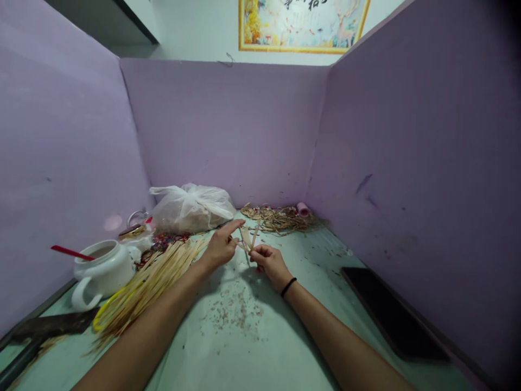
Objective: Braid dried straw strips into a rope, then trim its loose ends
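**Pale strips (246,239) cross in your hands, their ends loose**

Closest to you, crumbs (234,315) dust the pale green tabletop (260,364), and this middle stretch offers your arms the most room to work. A flat black slab (393,315) borders it at right; at left lie a dark, flat tool (57,324) and a yellow-rimmed item (99,319), the latter partly under a fanned straw bundle (158,285). The bundle runs close beside your left arm, so a wide swing that way would likely brush it. A white mug (106,271) holding a red stick (72,253) stands just beyond the tool.

Farther in, your right hand (271,263), a black band (288,287) at its wrist, pinches the strips at their lower end. Your left hand (222,244) meets them from the other side, index finger extended; how firmly it grips, you cannot tell from here. The piece is joined or crossed at the base, its upper ends splayed, so the work looks barely begun, with much straw apparently unused.

Behind, a knotted white bag (191,209) and tangled brown cords (280,220) crowd the far edge against a lilac back panel (223,125). Side panels (407,163) hem you in both ways.
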Action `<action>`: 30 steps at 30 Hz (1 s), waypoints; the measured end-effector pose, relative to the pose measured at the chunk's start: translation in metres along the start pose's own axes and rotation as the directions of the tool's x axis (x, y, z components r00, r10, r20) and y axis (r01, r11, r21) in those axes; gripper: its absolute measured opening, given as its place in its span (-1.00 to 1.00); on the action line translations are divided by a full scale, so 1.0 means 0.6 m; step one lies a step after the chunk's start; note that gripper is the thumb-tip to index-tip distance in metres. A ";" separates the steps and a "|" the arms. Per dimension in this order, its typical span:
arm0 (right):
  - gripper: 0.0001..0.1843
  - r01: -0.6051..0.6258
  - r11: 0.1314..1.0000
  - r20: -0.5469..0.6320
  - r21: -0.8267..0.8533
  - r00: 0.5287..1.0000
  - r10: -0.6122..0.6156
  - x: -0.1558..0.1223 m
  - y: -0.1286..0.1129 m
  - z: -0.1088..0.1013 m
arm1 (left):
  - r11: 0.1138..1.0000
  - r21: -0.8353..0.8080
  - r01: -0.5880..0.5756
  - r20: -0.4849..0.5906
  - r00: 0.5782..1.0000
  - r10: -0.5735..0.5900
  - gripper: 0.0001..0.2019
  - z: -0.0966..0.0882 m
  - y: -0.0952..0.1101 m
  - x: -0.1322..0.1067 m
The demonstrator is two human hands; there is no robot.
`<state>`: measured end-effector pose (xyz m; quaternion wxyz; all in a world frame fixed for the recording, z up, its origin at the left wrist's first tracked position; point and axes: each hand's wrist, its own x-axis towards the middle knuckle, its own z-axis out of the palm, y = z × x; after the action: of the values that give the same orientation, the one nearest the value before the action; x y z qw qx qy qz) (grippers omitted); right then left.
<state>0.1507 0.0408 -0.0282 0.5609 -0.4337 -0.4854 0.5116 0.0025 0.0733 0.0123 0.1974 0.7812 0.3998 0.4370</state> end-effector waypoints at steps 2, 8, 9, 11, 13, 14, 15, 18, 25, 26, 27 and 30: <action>-0.77 0.006 1.000 0.063 0.016 0.998 -0.007 -0.002 -0.003 -0.001 | 0.989 -0.135 0.059 0.171 0.985 -0.035 -0.43 -0.006 0.014 0.002; -0.73 -0.016 0.997 0.081 0.069 0.997 0.010 -0.002 -0.003 -0.003 | 0.881 -0.356 0.312 0.380 0.910 -0.168 -0.59 -0.020 0.006 -0.003; -0.72 -0.022 0.996 0.083 0.086 0.996 0.015 -0.002 -0.003 -0.003 | 0.861 -0.387 0.330 0.382 0.907 -0.176 -0.60 -0.021 -0.001 -0.003; -0.70 -0.033 0.993 0.091 0.110 0.996 0.023 -0.001 -0.004 -0.003 | 0.822 -0.437 0.366 0.379 0.903 -0.201 -0.62 -0.020 -0.011 -0.003; -0.70 -0.046 0.993 0.085 0.112 0.996 0.036 -0.001 -0.005 0.000 | 0.801 -0.448 0.397 0.364 0.899 -0.242 -0.63 -0.015 -0.016 -0.001; -0.70 -0.054 0.993 0.066 0.105 0.997 0.048 -0.001 -0.006 0.001 | 0.804 -0.429 0.411 0.349 0.897 -0.273 -0.63 -0.012 -0.016 0.000; -0.72 -0.063 0.994 0.038 0.095 0.998 0.059 -0.001 -0.007 0.002 | 0.825 -0.374 0.423 0.325 0.893 -0.311 -0.65 -0.008 -0.014 0.000; -0.78 -0.070 0.996 -0.074 0.062 0.995 0.074 -0.001 -0.007 0.005 | 0.941 0.065 0.332 0.222 0.914 -0.338 -0.72 0.000 0.003 -0.006; -0.90 -0.051 0.995 -0.229 -0.090 0.973 0.029 0.010 0.007 -0.001 | 0.487 0.823 -0.294 0.395 0.911 -0.116 -0.68 0.013 0.092 -0.047; -0.92 -0.037 0.992 -0.212 -0.119 0.977 0.011 0.011 0.008 -0.003 | 0.467 0.802 -0.373 0.470 0.876 -0.106 -0.67 0.014 0.104 -0.048; -0.92 -0.015 0.989 -0.180 -0.147 0.984 -0.012 0.010 0.009 -0.004 | 0.462 0.764 -0.451 0.545 0.834 -0.085 -0.68 0.013 0.115 -0.046; -0.90 0.069 0.976 -0.038 -0.206 0.996 -0.079 0.004 0.009 -0.006 | 0.507 0.615 -0.605 0.698 0.716 0.007 -0.73 0.005 0.131 -0.021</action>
<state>0.1536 0.0439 -0.0339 0.5432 -0.4822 -0.5380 0.4277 0.0368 0.0158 0.0556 -0.1525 0.9373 0.3094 -0.0486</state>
